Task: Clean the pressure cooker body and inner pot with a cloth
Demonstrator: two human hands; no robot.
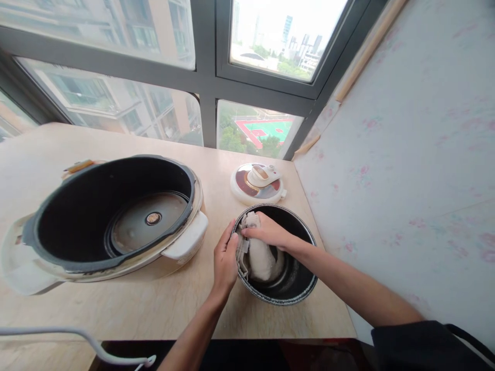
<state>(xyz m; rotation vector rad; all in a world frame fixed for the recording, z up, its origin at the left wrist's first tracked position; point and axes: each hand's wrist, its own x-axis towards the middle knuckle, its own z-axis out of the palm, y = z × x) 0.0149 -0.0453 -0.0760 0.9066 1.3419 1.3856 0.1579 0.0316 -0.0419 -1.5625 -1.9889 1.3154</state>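
At the near left edge of the bench [174, 304], a white cable [83, 337] is seen, lying in a curve. Just beyond, near the bench's right end, a dark inner pot [296, 291] is stood upright. Left hand [226, 257] is laid against the pot's left wall, fingers together, thumb at the rim, so the pot is gripped. Right hand [268, 232] is reached inside the pot and clamped on a grey cloth [257, 260]; the cloth is pressed against the inner wall, one fold draped over the rim beside the left hand. Left of the pot, close by, an open cooker body [116, 221] is set, heating plate exposed. Behind the pot, a round white lid [257, 183] is laid flat. Farthest back, a window [209, 77] is noted.
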